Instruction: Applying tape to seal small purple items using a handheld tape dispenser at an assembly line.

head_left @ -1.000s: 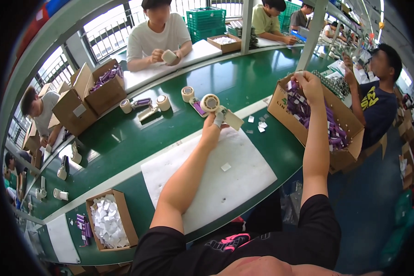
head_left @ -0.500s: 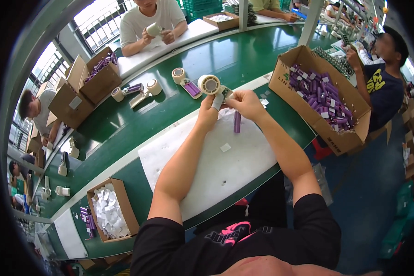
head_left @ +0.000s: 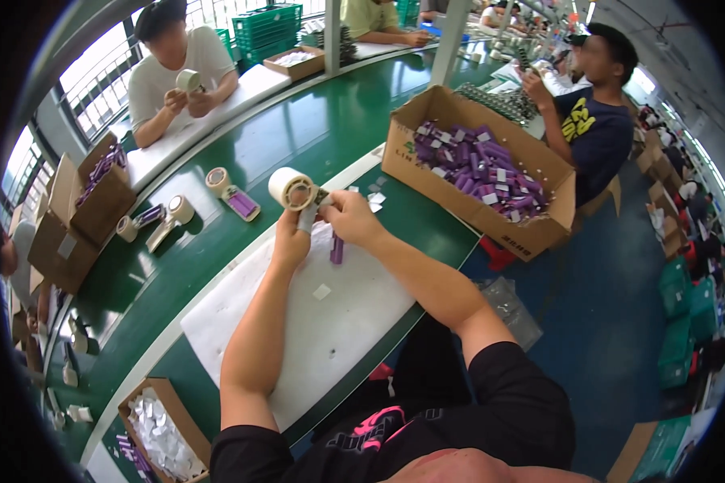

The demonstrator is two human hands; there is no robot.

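Note:
My left hand [head_left: 293,235] is closed round the handle of a cream handheld fan [head_left: 291,188] with a round head, held up above the far end of a white foam pad [head_left: 362,310]. A pale strip lies along the handle by my left fingers. My right hand [head_left: 353,217] pinches at the handle's side, next to a small dark green circuit board [head_left: 322,196]; what lies between its fingertips is hidden. Below that hand a purple battery cell [head_left: 336,249] shows, and I cannot tell whether it hangs or stands. A small white square [head_left: 321,291] lies on the pad.
A large carton [head_left: 532,233] of purple battery cells stands at right. Opened fan parts [head_left: 238,201] lie on the green belt [head_left: 314,121]. A box of white pieces [head_left: 159,435] sits at lower left. Co-workers [head_left: 181,76] sit across the belt and at right [head_left: 592,121].
My view has swung right, so the whole scene sits further left and mostly lower. Both hands keep their hold, and the fan's head has turned slightly.

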